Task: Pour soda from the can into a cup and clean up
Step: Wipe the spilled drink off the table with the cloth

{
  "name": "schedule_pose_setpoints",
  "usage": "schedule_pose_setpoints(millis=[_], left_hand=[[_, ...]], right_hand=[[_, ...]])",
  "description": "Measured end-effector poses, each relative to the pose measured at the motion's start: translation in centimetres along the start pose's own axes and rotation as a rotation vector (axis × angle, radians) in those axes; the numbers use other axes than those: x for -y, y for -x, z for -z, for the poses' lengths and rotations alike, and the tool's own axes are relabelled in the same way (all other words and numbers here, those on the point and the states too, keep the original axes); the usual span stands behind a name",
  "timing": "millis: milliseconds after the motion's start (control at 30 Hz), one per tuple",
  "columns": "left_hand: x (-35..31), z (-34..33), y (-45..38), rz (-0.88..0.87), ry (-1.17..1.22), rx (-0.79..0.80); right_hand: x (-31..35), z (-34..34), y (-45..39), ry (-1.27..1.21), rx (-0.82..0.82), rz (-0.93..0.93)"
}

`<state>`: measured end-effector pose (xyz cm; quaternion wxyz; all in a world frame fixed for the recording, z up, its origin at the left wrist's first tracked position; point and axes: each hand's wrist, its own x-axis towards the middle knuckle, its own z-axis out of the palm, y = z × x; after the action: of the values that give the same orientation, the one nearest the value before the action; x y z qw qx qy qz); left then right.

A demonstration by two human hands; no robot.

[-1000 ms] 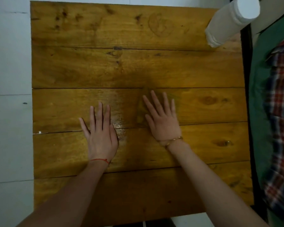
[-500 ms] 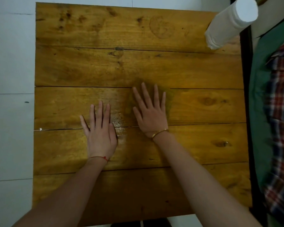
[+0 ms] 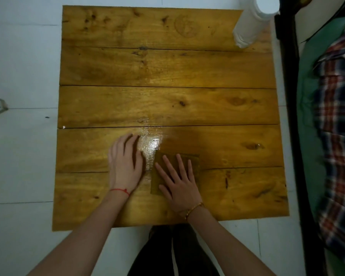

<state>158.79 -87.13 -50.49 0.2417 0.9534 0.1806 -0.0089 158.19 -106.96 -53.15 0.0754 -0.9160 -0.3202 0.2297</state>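
Pressing soaked tissue (image 3: 176, 172) flat under right hand (image 3: 179, 186), left hand (image 3: 126, 166) flat beside; may tear, smearing desk (image 3: 167, 66).

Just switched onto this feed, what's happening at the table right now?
A person is wiping the wooden table. The right hand presses flat on a brownish, soaked-looking sheet, with a wet shine just beyond it. The left hand rests beside it. A white paper roll stands at the far right corner. No can or cup shows.

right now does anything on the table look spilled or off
Yes: a glossy wet patch shines on the wooden table between the left hand and the soaked paper under the flat right hand.
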Motion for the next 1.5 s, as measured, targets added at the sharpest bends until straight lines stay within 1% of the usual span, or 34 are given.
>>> schedule_pose_setpoints(millis=[67,133,200,267,300,333,400,433,500,600,700,767,933,1000,1100,1300,1400,1500], left_hand=[[-1.2,-0.4,3.9,0.100,0.022,-0.009],[-2.4,-1.0,7.0,0.219,0.031,0.025],[-3.3,-1.4,9.2,0.328,0.048,0.066],[-4.1,-1.6,10.3,0.428,0.092,0.073],[-4.5,-1.8,10.5,0.468,0.112,0.071],[-4.9,-1.8,10.4,0.502,0.126,0.069],[-5.6,-2.1,10.0,0.558,0.143,0.075],[-5.9,-2.2,9.7,0.583,0.152,0.080],[-6.3,-2.4,9.3,0.637,0.189,0.091],[-6.8,-2.4,8.7,0.724,0.240,0.128],[-6.9,-2.3,8.2,0.794,0.254,0.212],[-6.7,-2.2,7.8,0.807,0.297,0.241],[-6.5,-0.3,7.3,0.760,0.483,0.280],[-6.4,0.7,7.0,0.750,0.569,0.299],[-6.4,2.6,6.2,0.739,0.729,0.310],[-5.6,6.6,3.4,0.776,1.036,0.296],[-4.8,8.5,0.4,0.787,1.121,0.232],[-3.8,10.9,-3.8,0.763,1.182,0.154]], right_hand=[[0.0,-0.2,1.4,0.013,0.046,0.026],[-0.3,0.0,2.4,0.008,0.066,0.051],[-0.6,0.7,3.4,-0.066,0.022,-0.013],[-0.9,1.6,4.4,-0.220,-0.110,-0.227],[-1.2,2.1,4.8,-0.281,-0.190,-0.367],[-1.5,2.7,5.0,-0.340,-0.232,-0.512],[-2.0,3.7,5.0,-0.505,-0.219,-0.776],[-2.1,4.1,4.9,-0.588,-0.181,-0.870],[-2.0,4.8,4.6,-0.691,-0.099,-0.955],[-1.5,5.2,4.1,-0.732,-0.007,-1.012],[-1.4,5.4,3.3,-0.744,0.082,-1.060],[-1.7,5.7,2.9,-0.813,0.119,-1.077],[-2.2,6.6,3.5,-1.036,0.046,-1.023],[-2.1,7.6,3.6,-1.159,0.030,-1.039],[-1.8,9.5,3.3,-1.354,0.062,-1.062],[-0.1,12.9,0.1,-1.548,0.069,-1.067],[1.4,14.8,-3.2,-1.700,0.024,-1.054],[3.0,17.3,-7.4,-1.736,-0.016,-0.984]])
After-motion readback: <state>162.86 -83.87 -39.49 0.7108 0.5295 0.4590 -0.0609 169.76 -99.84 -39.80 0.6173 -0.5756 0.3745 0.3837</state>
